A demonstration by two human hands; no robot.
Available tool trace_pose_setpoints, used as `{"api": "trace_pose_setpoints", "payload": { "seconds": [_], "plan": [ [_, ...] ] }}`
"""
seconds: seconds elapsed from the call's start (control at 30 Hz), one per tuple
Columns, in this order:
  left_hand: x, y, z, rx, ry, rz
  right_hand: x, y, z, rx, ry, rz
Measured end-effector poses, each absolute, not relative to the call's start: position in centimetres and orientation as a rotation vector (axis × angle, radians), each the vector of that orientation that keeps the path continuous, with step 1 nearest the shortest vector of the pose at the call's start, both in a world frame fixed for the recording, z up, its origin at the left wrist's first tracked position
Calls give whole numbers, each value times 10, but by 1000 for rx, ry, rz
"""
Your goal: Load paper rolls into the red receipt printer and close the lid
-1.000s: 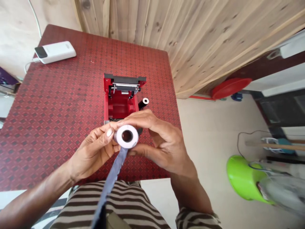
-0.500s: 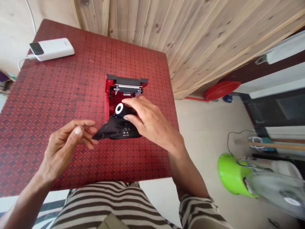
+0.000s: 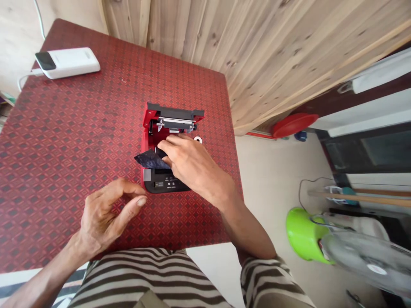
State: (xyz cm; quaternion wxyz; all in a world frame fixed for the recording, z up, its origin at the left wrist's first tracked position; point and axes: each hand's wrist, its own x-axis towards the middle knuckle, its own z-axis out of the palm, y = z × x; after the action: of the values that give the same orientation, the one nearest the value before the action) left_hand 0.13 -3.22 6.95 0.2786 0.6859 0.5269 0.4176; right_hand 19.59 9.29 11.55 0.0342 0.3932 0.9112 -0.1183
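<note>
A small red-and-black printer (image 3: 167,185) stands on the table with its lid (image 3: 175,113) raised. My right hand (image 3: 189,160) is over the printer's open bay, its fingers closed round a black ribbon roll (image 3: 160,152). Most of the roll is hidden under the hand; a white core end (image 3: 198,140) shows beyond the knuckles. From the roll, a loose dark flap of ribbon (image 3: 149,159) sticks out to the left across the bay. My left hand (image 3: 111,211) is by the printer's front left corner, thumb and fingers apart, holding nothing.
A white power bank (image 3: 72,63) with a cable lies at the far left of the red patterned table (image 3: 80,128). Wooden planks (image 3: 205,34) rise behind the table. On the floor to the right are a green bucket (image 3: 302,235) and a fan (image 3: 362,261).
My right hand has turned the roll, so its white core end now shows on the right instead of the left. My left hand has moved right and nearer my body, away from the ribbon's loose end.
</note>
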Motion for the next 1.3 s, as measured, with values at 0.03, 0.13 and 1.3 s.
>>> {"api": "trace_pose_setpoints", "payload": {
  "seconds": [0.03,0.13,1.3],
  "plan": [
    [1,-31,68,1876,1451,1174,196,94,114,1214,2785,-366],
    [3,-22,64,1996,1610,1320,196,98,109,1195,2755,-366],
    [10,24,84,2182,1407,1330,239,31,90,1364,3448,-546]
  ]
}}
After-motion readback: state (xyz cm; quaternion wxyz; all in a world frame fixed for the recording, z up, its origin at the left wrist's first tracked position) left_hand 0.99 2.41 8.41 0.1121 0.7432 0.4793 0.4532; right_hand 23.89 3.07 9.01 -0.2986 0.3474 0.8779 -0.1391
